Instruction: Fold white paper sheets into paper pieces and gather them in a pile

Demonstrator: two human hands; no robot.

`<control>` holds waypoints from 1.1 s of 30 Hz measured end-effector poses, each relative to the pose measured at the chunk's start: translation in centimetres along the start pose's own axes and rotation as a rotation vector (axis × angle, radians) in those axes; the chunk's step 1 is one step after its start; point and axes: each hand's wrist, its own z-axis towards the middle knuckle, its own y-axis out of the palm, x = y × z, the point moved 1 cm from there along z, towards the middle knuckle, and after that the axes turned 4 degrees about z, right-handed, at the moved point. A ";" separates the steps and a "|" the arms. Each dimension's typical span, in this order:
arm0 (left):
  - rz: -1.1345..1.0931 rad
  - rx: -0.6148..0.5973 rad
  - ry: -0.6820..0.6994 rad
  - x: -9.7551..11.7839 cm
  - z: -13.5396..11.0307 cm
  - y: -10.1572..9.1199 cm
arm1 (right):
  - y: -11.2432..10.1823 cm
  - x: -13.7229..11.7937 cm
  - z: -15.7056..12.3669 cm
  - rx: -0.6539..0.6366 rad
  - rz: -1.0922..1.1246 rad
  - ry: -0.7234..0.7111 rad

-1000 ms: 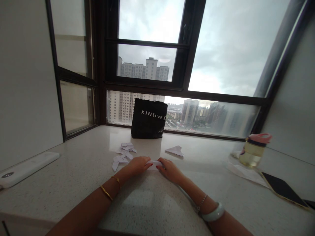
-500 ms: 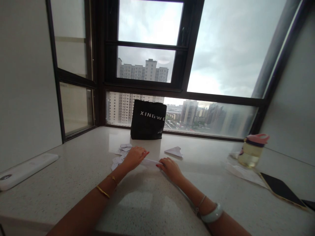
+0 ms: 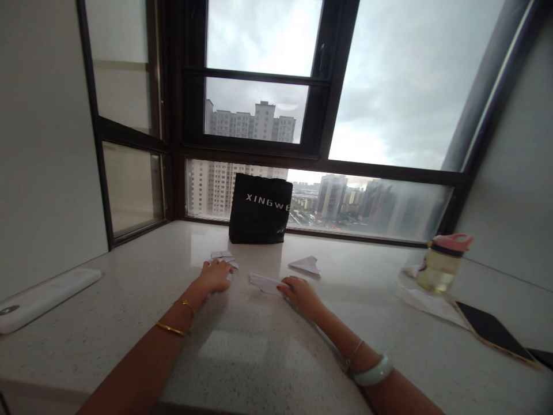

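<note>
My left hand [image 3: 217, 275] lies over the pile of folded white paper pieces [image 3: 222, 255], its fingers spread and bent down onto them. It covers most of the pile, and paper edges show behind it and beside it. My right hand [image 3: 301, 293] pinches the right end of a flat, folded white paper strip [image 3: 264, 283] that rests on the counter. A folded paper plane [image 3: 306, 264] lies just beyond my right hand, apart from it.
On the pale speckled counter [image 3: 254, 357], a black bag [image 3: 260, 216] stands by the window. A white oblong device [image 3: 52, 297] lies at the left. To the right are a pink-lidded bottle [image 3: 441, 266], a tissue [image 3: 432, 304] and a dark-screened phone [image 3: 495, 330].
My left hand has let go of the paper strip and moved left onto the pile of paper pieces. The strip now lies lower and flatter, with my right hand still at its end.
</note>
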 end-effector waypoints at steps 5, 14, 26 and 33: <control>-0.016 0.056 -0.020 0.0 -0.2 0.2 | 0.0 -0.1 0.0 -0.001 0.014 0.002; -0.285 0.214 -0.140 0.2 0.8 -1.6 | -0.1 0.0 0.1 -0.023 0.022 0.046; -0.718 0.238 -0.087 1.9 1.3 -0.6 | -2.8 8.2 -0.1 0.034 -0.208 0.370; -0.788 0.189 -0.055 2.3 1.6 0.5 | -2.3 8.2 0.3 0.108 -0.357 0.356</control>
